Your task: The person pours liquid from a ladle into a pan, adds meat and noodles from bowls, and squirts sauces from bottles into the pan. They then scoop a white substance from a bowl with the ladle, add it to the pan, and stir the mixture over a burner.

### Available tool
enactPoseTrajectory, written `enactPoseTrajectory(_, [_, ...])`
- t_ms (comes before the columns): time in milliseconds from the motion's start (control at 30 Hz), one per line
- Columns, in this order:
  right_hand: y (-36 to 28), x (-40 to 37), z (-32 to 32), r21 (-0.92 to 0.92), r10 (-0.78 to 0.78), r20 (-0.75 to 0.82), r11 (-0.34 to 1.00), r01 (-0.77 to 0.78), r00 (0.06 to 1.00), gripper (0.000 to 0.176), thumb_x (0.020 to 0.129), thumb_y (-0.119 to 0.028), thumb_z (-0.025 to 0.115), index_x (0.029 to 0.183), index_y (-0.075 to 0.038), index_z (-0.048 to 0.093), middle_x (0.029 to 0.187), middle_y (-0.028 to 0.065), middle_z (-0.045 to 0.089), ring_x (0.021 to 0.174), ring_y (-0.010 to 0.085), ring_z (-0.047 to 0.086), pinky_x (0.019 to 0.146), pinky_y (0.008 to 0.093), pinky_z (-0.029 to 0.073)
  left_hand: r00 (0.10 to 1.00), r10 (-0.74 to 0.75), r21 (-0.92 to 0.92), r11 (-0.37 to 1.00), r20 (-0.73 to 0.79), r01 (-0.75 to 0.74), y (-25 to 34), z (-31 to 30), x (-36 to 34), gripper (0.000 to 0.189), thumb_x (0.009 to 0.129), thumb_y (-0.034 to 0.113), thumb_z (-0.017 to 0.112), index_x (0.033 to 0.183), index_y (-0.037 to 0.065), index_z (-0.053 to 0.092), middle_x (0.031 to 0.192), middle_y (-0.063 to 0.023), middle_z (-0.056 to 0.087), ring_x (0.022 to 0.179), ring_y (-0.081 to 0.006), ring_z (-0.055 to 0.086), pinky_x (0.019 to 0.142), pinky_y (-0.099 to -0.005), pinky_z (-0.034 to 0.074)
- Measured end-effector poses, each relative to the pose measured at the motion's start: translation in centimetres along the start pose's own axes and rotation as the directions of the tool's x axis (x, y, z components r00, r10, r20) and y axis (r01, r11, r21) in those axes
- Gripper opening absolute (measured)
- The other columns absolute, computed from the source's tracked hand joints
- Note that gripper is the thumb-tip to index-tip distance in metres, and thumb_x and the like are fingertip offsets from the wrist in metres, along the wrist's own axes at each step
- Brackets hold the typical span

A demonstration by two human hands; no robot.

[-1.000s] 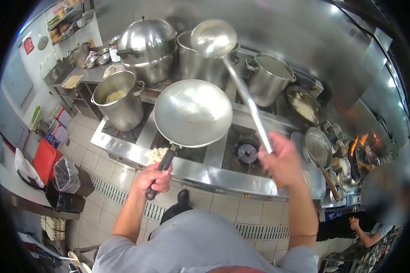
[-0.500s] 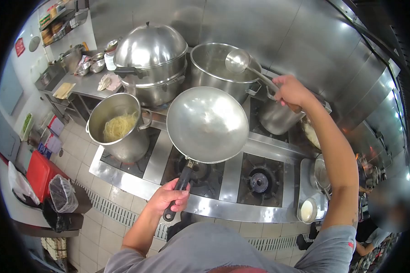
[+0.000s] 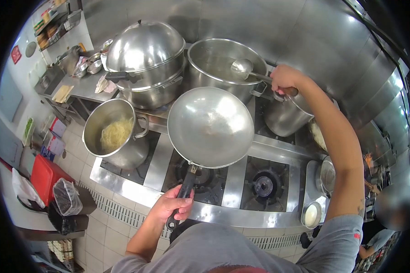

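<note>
My left hand [image 3: 174, 205] is wrapped round the black handle of a wide metal wok [image 3: 209, 127], which is tilted over the middle burner with its bare inside facing me. In my right hand [image 3: 285, 80], stretched out to the far right, is a long-handled ladle [image 3: 242, 68]. The ladle's bowl overlaps the opening of a large stockpot [image 3: 216, 82] that holds liquid. Just below the right hand stands a smaller metal pot [image 3: 284, 117]. To the wok's left, a tall pot [image 3: 136, 150] holds pale noodles [image 3: 117, 135].
A domed steamer [image 3: 146, 48] stands at the back left, beside a steel side table [image 3: 89, 93] with bowls. Bare burner [image 3: 263, 185] at front right; a small container of white stuff [image 3: 311, 214] sits beside it. Red bin lid [image 3: 50, 176] lower left. Another person [image 3: 382, 241] is at far right.
My right hand has lowered slightly, bringing the ladle down into the stockpot's opening. The left hand still grips the wok, and the camera view has shifted a little.
</note>
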State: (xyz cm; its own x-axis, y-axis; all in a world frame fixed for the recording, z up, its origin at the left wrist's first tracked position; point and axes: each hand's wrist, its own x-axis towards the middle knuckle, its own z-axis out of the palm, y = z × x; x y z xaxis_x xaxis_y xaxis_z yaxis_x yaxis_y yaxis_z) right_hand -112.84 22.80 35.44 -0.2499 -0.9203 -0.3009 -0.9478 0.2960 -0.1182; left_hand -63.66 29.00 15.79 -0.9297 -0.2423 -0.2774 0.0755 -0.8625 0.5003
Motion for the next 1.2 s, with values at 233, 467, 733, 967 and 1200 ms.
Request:
enactPoseTrajectory(233, [-1.2, -0.4, -1.8, 0.754, 0.325, 0.235, 0.534, -0.383, 0.916, 0.007, 0.086, -0.002, 0.062, 0.087, -0.003, 0.056, 0.068, 0.0083, 0.060, 0.051, 0.0110, 0.057, 0.040, 0.0246, 0.040, 0.999, 0.018, 0.012, 1.000, 0.038, -0.019, -0.5, 1.0, 0.7, 0.015, 0.090, 0.006, 0.063, 0.099, 0.003, 0.051, 0.061, -0.0016, 0.043, 0.041, -0.0081, 0.038, 0.038, -0.0245, 0.026])
enactPoseTrajectory(467, [0.4, -2.5, -2.9, 0.905, 0.210, 0.320, 0.220, -0.364, 0.924, 0.009, 0.092, -0.006, 0.057, 0.092, -0.002, 0.050, 0.080, 0.0106, 0.061, 0.052, 0.0074, 0.056, 0.037, 0.0195, 0.040, 0.999, -0.009, -0.027, 1.000, 0.037, 0.010, -0.6, 1.7, 1.0, 0.014, 0.091, 0.007, 0.063, 0.099, 0.005, 0.051, 0.061, -0.0004, 0.043, 0.040, -0.0074, 0.037, 0.040, -0.0244, 0.026])
enactPoseTrajectory(733, [-0.2, -6.4, -3.9, 0.935, 0.190, 0.264, 0.188, -0.299, 0.945, 0.011, 0.091, -0.005, 0.059, 0.095, -0.002, 0.049, 0.081, 0.0128, 0.061, 0.051, 0.0064, 0.056, 0.034, 0.0175, 0.040, 0.997, 0.014, -0.128, 0.992, 0.076, -0.004, -0.7, 3.0, 1.6, 0.011, 0.092, 0.007, 0.063, 0.098, 0.009, 0.054, 0.065, -0.0013, 0.046, 0.045, -0.0076, 0.038, 0.042, -0.0234, 0.031])
enactPoseTrajectory(967, [-1.2, -10.9, -5.3, 0.925, 0.166, 0.203, 0.290, -0.245, 0.965, 0.014, 0.091, -0.004, 0.059, 0.102, -0.002, 0.051, 0.081, 0.0142, 0.061, 0.050, 0.0064, 0.055, 0.034, 0.0182, 0.040, 0.997, 0.038, -0.111, 0.993, 0.062, -0.031, -1.4, 3.9, 1.8, 0.010, 0.092, 0.006, 0.063, 0.097, 0.011, 0.056, 0.064, 0.0013, 0.047, 0.044, -0.0061, 0.040, 0.042, -0.0229, 0.031])
enactPoseTrajectory(1200, [-1.0, -16.2, -6.1, 0.934, 0.078, 0.142, 0.320, -0.159, 0.987, 0.034, 0.091, -0.001, 0.056, 0.124, 0.006, 0.049, 0.080, 0.0158, 0.061, 0.050, 0.0078, 0.053, 0.031, 0.0202, 0.039, 0.990, 0.090, -0.117, 0.990, 0.111, -0.077, -1.9, 4.9, 2.0, 0.004, 0.095, 0.008, 0.060, 0.095, 0.007, 0.056, 0.064, 0.0042, 0.048, 0.043, -0.0028, 0.042, 0.041, -0.0203, 0.031])
